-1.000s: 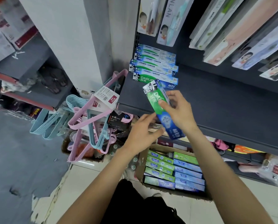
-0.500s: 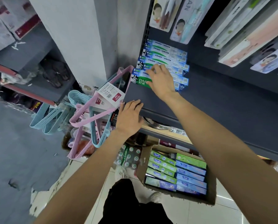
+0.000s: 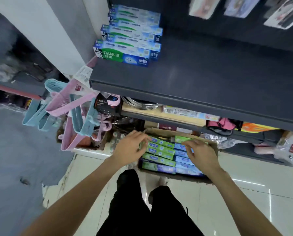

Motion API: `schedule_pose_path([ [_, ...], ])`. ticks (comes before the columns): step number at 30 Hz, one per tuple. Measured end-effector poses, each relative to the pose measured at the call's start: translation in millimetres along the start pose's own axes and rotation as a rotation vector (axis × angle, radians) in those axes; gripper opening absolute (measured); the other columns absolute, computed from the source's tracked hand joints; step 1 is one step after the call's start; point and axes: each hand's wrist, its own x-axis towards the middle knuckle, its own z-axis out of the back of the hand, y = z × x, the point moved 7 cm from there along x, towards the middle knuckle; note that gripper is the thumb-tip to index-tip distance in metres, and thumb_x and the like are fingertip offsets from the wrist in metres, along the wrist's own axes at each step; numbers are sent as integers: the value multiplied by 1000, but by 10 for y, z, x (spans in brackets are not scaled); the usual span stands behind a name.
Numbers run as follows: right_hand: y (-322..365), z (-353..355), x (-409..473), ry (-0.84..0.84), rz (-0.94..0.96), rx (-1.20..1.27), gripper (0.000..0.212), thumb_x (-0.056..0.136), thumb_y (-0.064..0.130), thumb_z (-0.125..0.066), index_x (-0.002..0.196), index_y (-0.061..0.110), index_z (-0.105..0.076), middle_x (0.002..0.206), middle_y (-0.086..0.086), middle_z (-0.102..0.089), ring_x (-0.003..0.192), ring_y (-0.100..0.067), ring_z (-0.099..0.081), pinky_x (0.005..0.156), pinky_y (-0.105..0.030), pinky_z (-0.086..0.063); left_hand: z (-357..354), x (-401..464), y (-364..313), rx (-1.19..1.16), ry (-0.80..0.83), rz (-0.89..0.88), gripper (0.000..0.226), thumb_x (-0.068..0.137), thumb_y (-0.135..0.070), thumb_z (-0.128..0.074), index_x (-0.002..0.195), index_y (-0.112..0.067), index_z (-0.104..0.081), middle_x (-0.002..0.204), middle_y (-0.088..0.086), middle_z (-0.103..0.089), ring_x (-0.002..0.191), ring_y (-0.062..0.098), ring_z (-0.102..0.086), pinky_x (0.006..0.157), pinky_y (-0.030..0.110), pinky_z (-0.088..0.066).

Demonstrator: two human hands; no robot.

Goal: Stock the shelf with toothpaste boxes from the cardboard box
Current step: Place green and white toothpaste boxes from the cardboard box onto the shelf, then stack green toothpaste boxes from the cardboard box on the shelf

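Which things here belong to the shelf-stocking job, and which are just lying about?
Job: cardboard box; toothpaste boxes inside it; stacked toothpaste boxes; shelf; left hand; right hand.
Lying about: pink and blue hangers; black packet.

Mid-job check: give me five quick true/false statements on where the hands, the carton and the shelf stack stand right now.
1. Both hands are down over the carton. True: left hand and right hand hover above its toothpaste boxes.
2. The right hand holds a box. False: neither hand grips anything yet.
3. The shelf stack sits at the shelf's left end. True.
4. The carton is empty. False: rows of green and blue boxes fill it.
5. The carton sits on the shelf beside the stack. False: it is on the floor below.
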Motion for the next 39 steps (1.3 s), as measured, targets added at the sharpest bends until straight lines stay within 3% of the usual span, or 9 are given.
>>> schedule_pose_path([
  [4,-928,-600,-421,364,-159,-69,27,95,22,-46,116,26,-62,116,2,-65,101,-22,-64,75,-33,-49,-1084,-247,168,-103,338,422,32,88,-18,-59,120,-16,-58,117,-1,-63,109,16,-56,88,21,-40],
  [8,-1331,-1105,-482,440,-166,-23,32,93,22,-49,123,27,-57,124,2,-60,112,-20,-57,83,-31,-49,-1917,-313,363,-430,366,831,32,88,-16,-62,120,-16,-56,121,1,-62,113,16,-58,94,26,-43],
  [10,-1427,-1346,-424,458,-151,-4,36,93,23,-51,129,25,-53,127,0,-57,117,-22,-53,90,-33,-48,-2189,-286,518,-401,336,906,39,88,-17,-61,126,-15,-54,126,-1,-59,111,16,-58,93,28,-45],
  [17,-1401,-2205,157,458,-37,107,47,97,29,-49,142,20,-36,140,-3,-41,127,-22,-40,101,-31,-36,-2827,-90,1090,181,434,703,57,88,-29,-58,140,-26,-35,146,1,-36,135,25,-31,109,38,-32],
  [21,-1168,-2718,598,509,58,144,71,92,36,-57,150,18,-19,153,-7,-22,140,-25,-25,112,-34,-28,-2988,40,1377,312,389,553,68,86,-27,-60,144,-24,-25,152,-1,-24,142,20,-19,114,34,-20],
  [25,-1073,-3163,925,634,142,-55,98,84,55,-59,152,15,0,157,-17,-9,146,-32,-7,119,-42,-12,-3118,176,1568,373,412,449,74,88,-29,-58,149,-22,-18,155,-4,-20,145,16,-11,118,34,-7],
  [29,-1089,-3260,1065,687,115,-125,110,77,61,-63,151,12,1,145,-21,-35,132,-36,-36,108,-40,-29,-3208,274,1696,441,457,408,67,89,-33,-55,147,-23,-22,145,-3,-32,139,18,-22,118,39,-5],
  [34,-1047,-3216,1018,635,83,-96,84,74,48,-73,136,10,-30,133,-15,-43,106,-35,-57,75,-36,-44,-3162,355,1664,505,398,318,56,86,-35,-60,135,-24,-35,131,-1,-44,125,19,-37,113,35,-19],
  [39,-1050,-3034,895,602,81,-131,84,73,47,-72,137,11,-31,129,-13,-47,103,-32,-58,76,-36,-47,-3133,343,1558,523,376,187,53,79,-34,-69,125,-23,-46,122,1,-50,117,22,-47,108,37,-30],
])
